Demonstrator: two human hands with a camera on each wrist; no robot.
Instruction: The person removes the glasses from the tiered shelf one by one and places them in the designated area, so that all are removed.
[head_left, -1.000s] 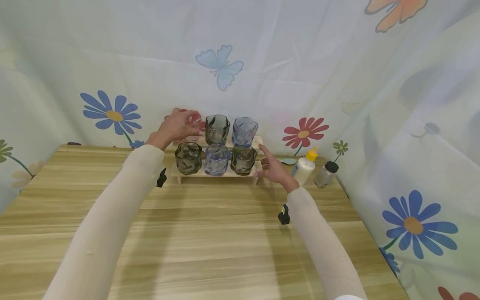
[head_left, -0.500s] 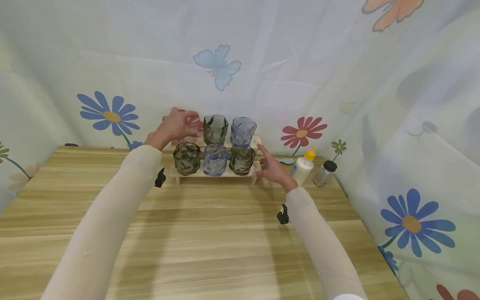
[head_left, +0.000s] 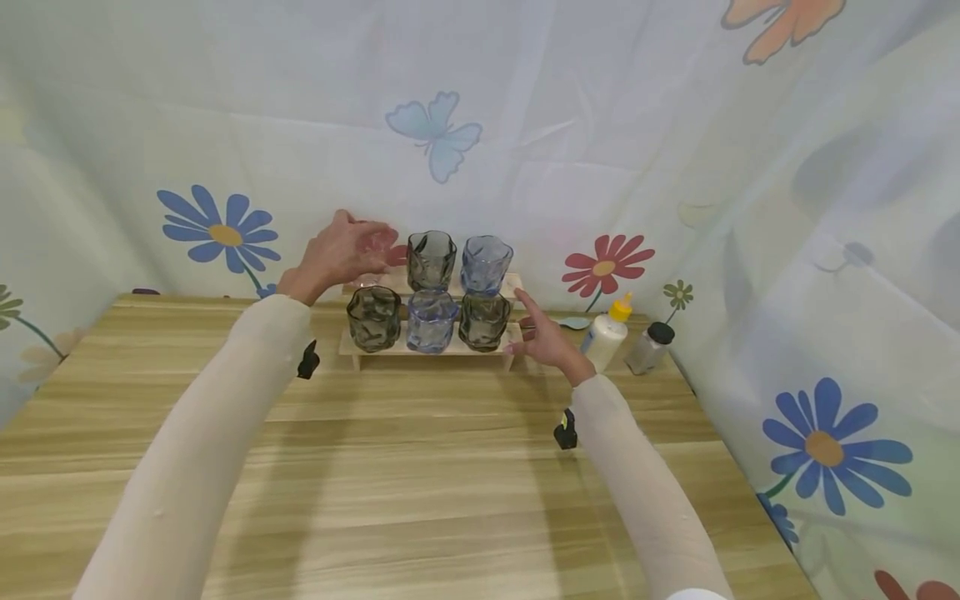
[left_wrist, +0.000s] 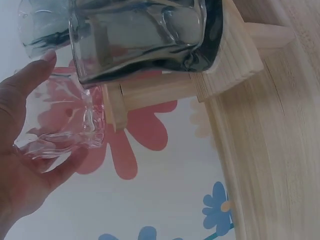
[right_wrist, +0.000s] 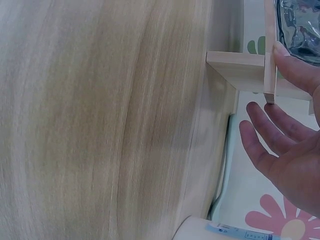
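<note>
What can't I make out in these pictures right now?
Part of the clear glass: head view, covered by the left hand.
Part of the right hand and of the dark glass: right wrist view, cut off by the edges.
Wording on the label of the white bottle: head view, too small.
Contents of the jar: head view, too small and blurred.

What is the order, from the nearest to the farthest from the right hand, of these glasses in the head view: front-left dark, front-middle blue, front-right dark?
From the right hand:
1. Front-right dark glass, at the row's right end.
2. Front-middle blue glass, centre of the row.
3. Front-left dark glass, at the row's left end.
</note>
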